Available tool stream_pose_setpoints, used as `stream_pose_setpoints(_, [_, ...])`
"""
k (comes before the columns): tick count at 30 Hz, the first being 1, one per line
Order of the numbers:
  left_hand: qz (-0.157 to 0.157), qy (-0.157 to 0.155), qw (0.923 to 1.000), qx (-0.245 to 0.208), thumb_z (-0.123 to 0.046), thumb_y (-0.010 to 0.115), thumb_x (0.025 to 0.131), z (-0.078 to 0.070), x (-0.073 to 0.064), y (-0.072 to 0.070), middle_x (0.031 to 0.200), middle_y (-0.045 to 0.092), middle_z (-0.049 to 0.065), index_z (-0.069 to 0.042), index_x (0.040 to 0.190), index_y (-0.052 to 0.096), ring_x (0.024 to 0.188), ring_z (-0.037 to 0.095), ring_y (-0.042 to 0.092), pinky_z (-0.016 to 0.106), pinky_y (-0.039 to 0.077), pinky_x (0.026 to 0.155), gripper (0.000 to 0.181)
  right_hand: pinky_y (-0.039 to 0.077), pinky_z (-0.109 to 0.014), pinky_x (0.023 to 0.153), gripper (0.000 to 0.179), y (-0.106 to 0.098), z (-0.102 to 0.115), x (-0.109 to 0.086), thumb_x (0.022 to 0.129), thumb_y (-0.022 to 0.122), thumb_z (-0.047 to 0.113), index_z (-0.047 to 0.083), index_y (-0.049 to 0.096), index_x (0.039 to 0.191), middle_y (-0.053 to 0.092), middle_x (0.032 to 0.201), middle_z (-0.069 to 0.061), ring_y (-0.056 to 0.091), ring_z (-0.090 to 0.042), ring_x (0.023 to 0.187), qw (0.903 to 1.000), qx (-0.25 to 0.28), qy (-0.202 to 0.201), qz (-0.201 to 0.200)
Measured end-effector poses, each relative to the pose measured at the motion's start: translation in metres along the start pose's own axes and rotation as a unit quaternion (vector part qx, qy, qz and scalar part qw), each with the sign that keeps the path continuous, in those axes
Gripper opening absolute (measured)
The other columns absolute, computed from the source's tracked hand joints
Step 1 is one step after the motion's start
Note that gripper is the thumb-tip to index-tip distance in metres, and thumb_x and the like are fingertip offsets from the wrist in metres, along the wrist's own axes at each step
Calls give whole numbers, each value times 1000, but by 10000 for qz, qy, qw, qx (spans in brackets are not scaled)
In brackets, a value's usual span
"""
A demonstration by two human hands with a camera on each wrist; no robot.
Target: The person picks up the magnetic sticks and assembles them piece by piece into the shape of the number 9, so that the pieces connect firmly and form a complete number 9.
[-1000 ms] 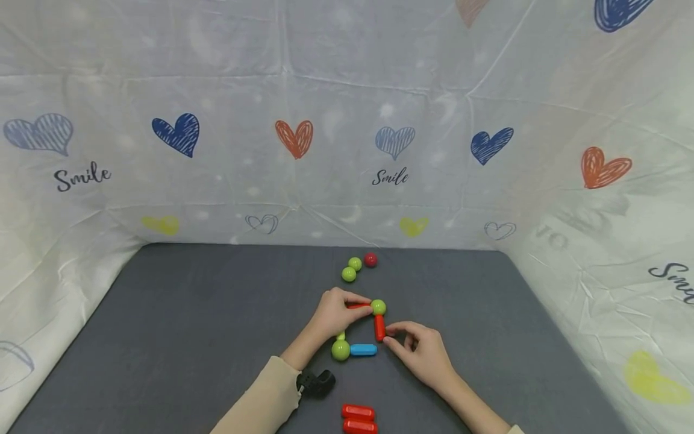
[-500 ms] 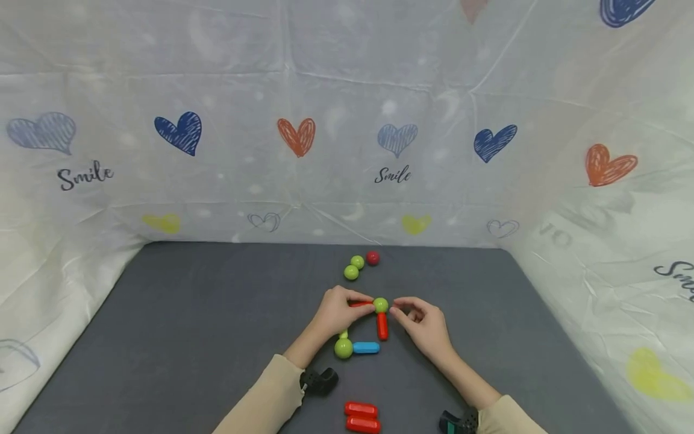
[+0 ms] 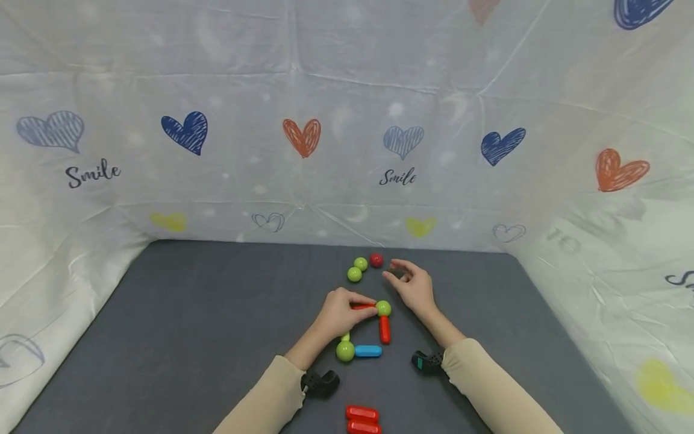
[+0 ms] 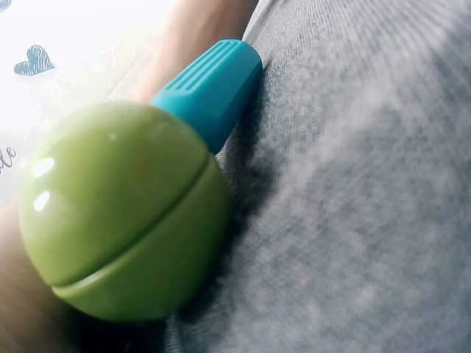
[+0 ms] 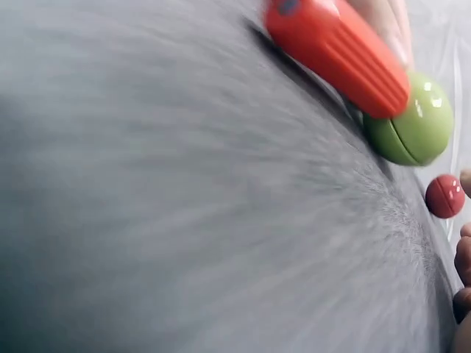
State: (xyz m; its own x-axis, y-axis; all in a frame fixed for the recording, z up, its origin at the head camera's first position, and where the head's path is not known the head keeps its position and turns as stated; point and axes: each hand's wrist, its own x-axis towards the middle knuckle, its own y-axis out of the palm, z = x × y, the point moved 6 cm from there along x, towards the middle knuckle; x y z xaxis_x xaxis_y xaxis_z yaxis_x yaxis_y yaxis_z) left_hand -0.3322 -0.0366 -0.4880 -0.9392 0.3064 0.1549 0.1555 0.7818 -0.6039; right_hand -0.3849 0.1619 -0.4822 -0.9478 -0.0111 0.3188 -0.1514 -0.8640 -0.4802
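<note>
My left hand (image 3: pixel 337 312) pinches a red toy rod (image 3: pixel 362 306) beside a green ball (image 3: pixel 383 308). From that ball a second red rod (image 3: pixel 385 330) points toward me, its ridged side large in the right wrist view. Below the left hand, a bigger-looking green ball (image 3: pixel 345 351) joins a blue rod (image 3: pixel 368 351) and a yellow-green rod (image 3: pixel 345 336) partly covered by the hand. Between the blue rod and the second red rod's near end there is a small gap. My right hand (image 3: pixel 415 290), fingers loosely bent around nothing, is just right of a red ball (image 3: pixel 376 260).
Two loose green balls (image 3: pixel 355 274) lie left of the red ball at the far side of the dark grey table (image 3: pixel 228 325). Two more red rods (image 3: pixel 362 413) lie side by side near me. A white printed curtain (image 3: pixel 336 199) encloses the back and sides.
My right hand has left the second red rod, passed the joined green ball and moved away from me toward the red ball. The left hand keeps its pinch in place.
</note>
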Motion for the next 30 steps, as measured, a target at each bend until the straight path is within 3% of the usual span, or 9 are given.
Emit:
stream_pose_setpoints(8, [38, 134, 9999, -16, -38, 83, 94, -3, 2, 0, 100, 82, -5, -24, 111, 87, 88, 11, 72, 26, 54, 69, 22, 36, -24, 54, 54, 14, 1, 31, 92, 86, 34, 5, 72, 136, 76, 126, -13, 47, -9, 53, 9986, -520, -29, 2])
stream_pose_setpoints(17, [38, 167, 9998, -53, -39, 83, 94, -5, 2, -3, 100, 82, -7, -23, 110, 87, 88, 12, 71, 25, 53, 67, 23, 34, -26, 55, 42, 22, 8, 37, 91, 87, 32, 7, 78, 124, 78, 119, -14, 44, -10, 52, 9955, -916, -158, -172])
stream_pose_setpoints(24, [8, 37, 10000, -1, -37, 84, 93, -1, 0, -5, 100, 82, -6, -24, 111, 87, 87, 12, 71, 26, 54, 68, 22, 29, -25, 49, 42, 25, 8, 28, 91, 87, 29, 6, 78, 125, 78, 117, -16, 35, -8, 44, 9987, -440, -170, -171])
stream_pose_setpoints(30, [34, 44, 10000, -14, -37, 84, 93, 1, -1, -1, 98, 82, -6, -24, 111, 87, 82, 8, 69, 25, 52, 65, 22, 28, -25, 48, 41, 13, 4, -5, 91, 88, 29, 10, 77, 126, 77, 114, -14, 32, -9, 44, 9992, 284, 255, -71])
